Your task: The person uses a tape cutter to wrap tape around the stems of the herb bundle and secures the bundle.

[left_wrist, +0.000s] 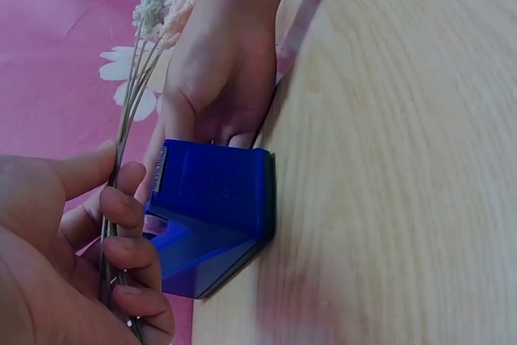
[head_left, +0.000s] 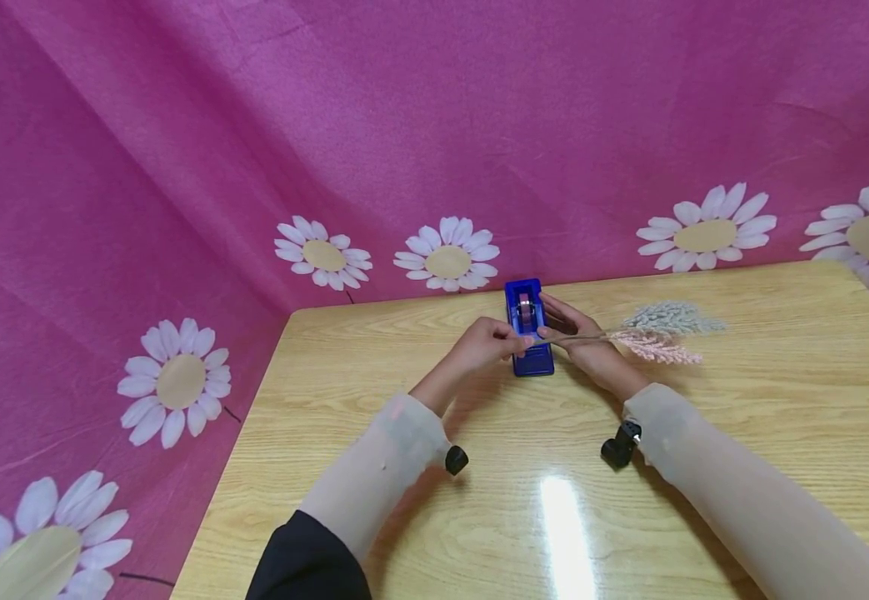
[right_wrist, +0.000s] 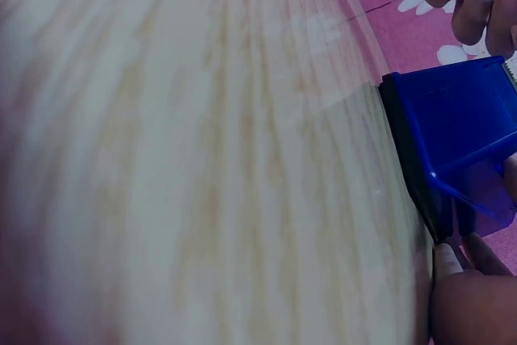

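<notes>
A blue tape dispenser (head_left: 534, 364) with a tape roll (head_left: 525, 310) in it stands near the table's back edge. My left hand (head_left: 488, 343) pinches a bundle of thin stems (left_wrist: 129, 111), held across and above the dispenser's front part. The stems run to the right, over my right hand (head_left: 590, 346), and end in a grey-green flower spray (head_left: 670, 317) and a pink flower spray (head_left: 659, 346). My right hand grips the dispenser from its right side, with fingers along its lower side and the thumb near the stems. Whether tape touches the stems is hard to tell.
The wooden table (head_left: 314, 450) has a glossy surface. Behind it and at the left hangs a magenta cloth (head_left: 374, 125) with white daisies. Each wrist wears a small black camera, the right wrist camera (head_left: 620, 446) being low over the tabletop.
</notes>
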A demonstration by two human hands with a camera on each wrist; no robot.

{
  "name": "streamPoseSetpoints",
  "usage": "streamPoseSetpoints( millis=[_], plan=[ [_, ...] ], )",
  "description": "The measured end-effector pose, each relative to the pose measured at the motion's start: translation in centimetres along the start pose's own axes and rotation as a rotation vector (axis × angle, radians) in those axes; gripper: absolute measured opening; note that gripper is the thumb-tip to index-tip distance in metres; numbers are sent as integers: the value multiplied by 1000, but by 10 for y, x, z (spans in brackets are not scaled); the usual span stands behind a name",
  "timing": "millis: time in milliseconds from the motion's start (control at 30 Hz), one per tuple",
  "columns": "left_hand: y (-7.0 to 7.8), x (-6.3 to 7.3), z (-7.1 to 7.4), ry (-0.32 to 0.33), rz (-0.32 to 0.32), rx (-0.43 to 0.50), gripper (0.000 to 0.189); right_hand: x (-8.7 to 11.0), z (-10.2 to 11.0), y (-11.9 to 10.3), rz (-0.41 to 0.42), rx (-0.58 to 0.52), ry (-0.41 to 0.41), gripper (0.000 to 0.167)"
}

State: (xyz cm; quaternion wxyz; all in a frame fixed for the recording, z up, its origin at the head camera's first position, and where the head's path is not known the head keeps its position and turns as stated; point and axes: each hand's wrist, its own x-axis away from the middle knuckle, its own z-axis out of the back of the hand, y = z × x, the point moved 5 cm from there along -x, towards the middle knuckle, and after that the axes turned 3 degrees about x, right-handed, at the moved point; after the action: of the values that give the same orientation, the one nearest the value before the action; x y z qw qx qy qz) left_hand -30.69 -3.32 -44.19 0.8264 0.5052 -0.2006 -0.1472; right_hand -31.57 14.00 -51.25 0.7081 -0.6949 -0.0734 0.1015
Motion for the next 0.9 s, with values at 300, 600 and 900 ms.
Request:
streamPoseSetpoints(
  millis=[300,600,900],
  plan=[
    [-7,9,-8,28,16,5,38,-5,-1,1,46,-46,29,65],
    [-15,16,-11,79,83,26,33,-4,0,1,57,-1,55,65],
    [-21,16,-13,109,75,26,44,-5,-1,2,66,-107,56,64]
  ],
)
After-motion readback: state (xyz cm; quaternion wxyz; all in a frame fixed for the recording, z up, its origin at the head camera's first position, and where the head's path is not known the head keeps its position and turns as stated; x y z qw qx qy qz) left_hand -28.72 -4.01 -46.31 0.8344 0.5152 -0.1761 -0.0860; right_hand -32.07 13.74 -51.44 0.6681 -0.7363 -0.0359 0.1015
